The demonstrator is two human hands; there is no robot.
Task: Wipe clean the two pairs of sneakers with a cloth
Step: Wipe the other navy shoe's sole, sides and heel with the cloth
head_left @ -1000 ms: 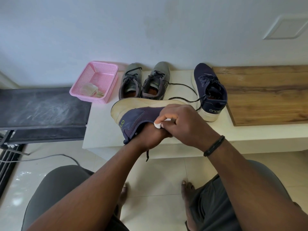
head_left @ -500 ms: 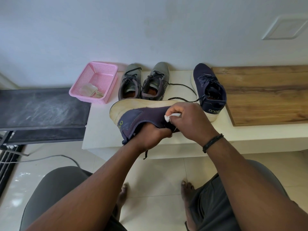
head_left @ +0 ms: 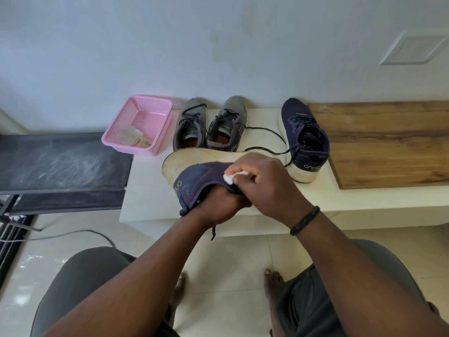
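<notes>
A navy sneaker (head_left: 198, 177) lies on its side above the white bench (head_left: 150, 190), its pale sole facing away from me. My left hand (head_left: 220, 206) is pushed inside its opening and holds it up. My right hand (head_left: 264, 182) pinches a small white cloth (head_left: 229, 178) and presses it on the shoe's navy side. The matching navy sneaker (head_left: 305, 139) stands upright to the right. A grey pair, left shoe (head_left: 190, 127) and right shoe (head_left: 228, 124), stands at the back by the wall.
A pink plastic basket (head_left: 139, 108) with a crumpled rag (head_left: 132, 138) sits at the bench's left end. A wooden board (head_left: 388, 142) covers the right part. A dark metal shelf (head_left: 60, 161) stands left. My knees and bare feet are below on the tiled floor.
My right hand has slid the cloth along the navy upper, first rightwards and up, then back towards the heel. The held shoe has shifted slightly.
</notes>
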